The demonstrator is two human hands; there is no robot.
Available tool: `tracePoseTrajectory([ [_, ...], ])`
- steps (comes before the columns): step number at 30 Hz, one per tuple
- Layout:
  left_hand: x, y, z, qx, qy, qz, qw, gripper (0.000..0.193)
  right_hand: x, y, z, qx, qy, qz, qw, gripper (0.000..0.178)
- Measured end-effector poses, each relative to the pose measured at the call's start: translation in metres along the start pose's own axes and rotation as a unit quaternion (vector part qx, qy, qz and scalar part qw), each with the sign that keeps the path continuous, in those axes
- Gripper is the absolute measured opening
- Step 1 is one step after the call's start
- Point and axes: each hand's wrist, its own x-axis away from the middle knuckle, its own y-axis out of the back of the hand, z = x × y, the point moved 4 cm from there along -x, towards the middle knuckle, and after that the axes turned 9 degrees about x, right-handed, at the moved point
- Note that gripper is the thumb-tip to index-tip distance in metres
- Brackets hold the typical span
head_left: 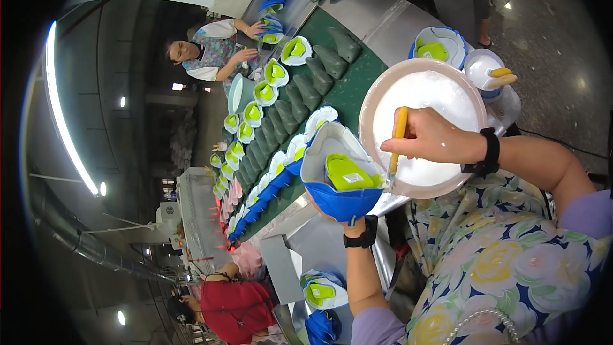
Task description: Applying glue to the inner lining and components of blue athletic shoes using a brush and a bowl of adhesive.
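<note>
My left hand [352, 223], mostly hidden, grips a blue-and-white shoe upper [348, 203] from below and behind. Its opening faces up, showing a lime-green lining [350, 174] with a small white label. Between the thumb and fingers of my right hand [426, 135] is a brush [400, 124] with a yellow handle. The brush points down, and its tip meets the upper's right edge. Beneath my right hand stands a wide pinkish-beige basin [367, 105] holding white liquid [440, 92], close beside the upper.
A green conveyor belt [354, 83] carries grey-green shoe lasts [329, 62] and rows of similar uppers. Past the basin are another upper [437, 45] and a white tub [480, 67] with yellow-handled brushes. More uppers [324, 292] lie lower left. Co-workers [214, 51] work along the line.
</note>
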Motion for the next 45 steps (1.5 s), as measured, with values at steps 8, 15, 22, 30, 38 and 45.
tracePoseTrajectory([
  [8,0.028,0.005,0.034,0.312,0.431,0.086,0.842,0.062,-0.002,0.034,0.026,0.024,0.270,-0.042,0.962,0.020],
  [15,0.078,-0.019,0.054,0.343,0.457,0.139,0.809,0.059,0.018,-0.017,0.070,0.081,0.563,0.042,0.822,0.017],
  [22,0.065,-0.011,0.036,0.333,0.411,0.138,0.837,0.056,-0.019,-0.007,0.047,0.250,0.394,0.068,0.882,0.016],
  [30,0.040,0.000,0.010,0.334,0.368,0.129,0.858,0.053,-0.029,0.020,0.035,0.239,0.194,0.163,0.937,0.025],
  [38,0.029,-0.009,0.021,0.292,0.354,0.053,0.887,0.049,-0.017,0.023,0.058,0.112,0.376,0.011,0.920,0.019],
  [45,0.025,-0.004,0.010,0.305,0.319,-0.006,0.897,0.054,0.003,0.027,0.043,0.255,0.335,0.123,0.899,0.015],
])
